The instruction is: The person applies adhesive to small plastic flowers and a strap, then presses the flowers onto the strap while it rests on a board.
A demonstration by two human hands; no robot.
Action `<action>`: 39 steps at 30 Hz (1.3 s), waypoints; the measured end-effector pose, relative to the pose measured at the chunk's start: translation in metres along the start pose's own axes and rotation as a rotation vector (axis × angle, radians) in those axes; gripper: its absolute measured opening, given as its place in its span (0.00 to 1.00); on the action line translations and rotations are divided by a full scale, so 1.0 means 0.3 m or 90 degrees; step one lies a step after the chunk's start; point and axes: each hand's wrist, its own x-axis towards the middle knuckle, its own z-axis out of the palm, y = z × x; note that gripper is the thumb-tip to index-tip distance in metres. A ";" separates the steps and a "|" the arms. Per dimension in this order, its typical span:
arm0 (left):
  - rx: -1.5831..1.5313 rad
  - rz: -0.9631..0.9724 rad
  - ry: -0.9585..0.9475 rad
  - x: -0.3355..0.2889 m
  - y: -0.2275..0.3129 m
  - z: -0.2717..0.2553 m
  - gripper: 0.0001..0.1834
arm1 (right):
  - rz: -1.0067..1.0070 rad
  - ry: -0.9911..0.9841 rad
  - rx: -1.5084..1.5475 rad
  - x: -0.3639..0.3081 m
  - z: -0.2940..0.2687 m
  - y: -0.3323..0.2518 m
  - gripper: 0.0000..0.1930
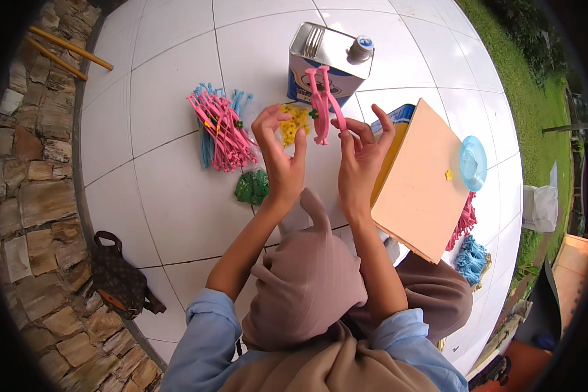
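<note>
A pink plastic piece [335, 104] of slim curved strips with knobbed ends, carrying a small green flower [313, 114], is up in front of me. The thumb and a finger of my right hand [360, 157] pinch its lower right end, while another finger points upward. My left hand [282, 153] is raised to the left of it, thumb and fingers apart, and nothing shows between them. Beyond the left hand lie yellow flower pieces [296, 124] in clear plastic. Further left is a heap of pink strips [223, 134] over light blue strips [206, 149]. Green flower pieces [250, 188] sit below it.
A metal can [333, 62] stands ahead on white tiles. At right, a tan board [418, 186] leans by another blue-yellow can [392, 124], with a yellow flower and light blue dish [473, 163]. Blue strip bundles [472, 258] lie behind it. A brown bag [119, 277] rests left.
</note>
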 end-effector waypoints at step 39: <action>-0.465 -0.313 -0.335 -0.029 0.664 0.273 0.07 | -0.209 -0.194 -0.533 0.063 -0.903 -0.030 0.20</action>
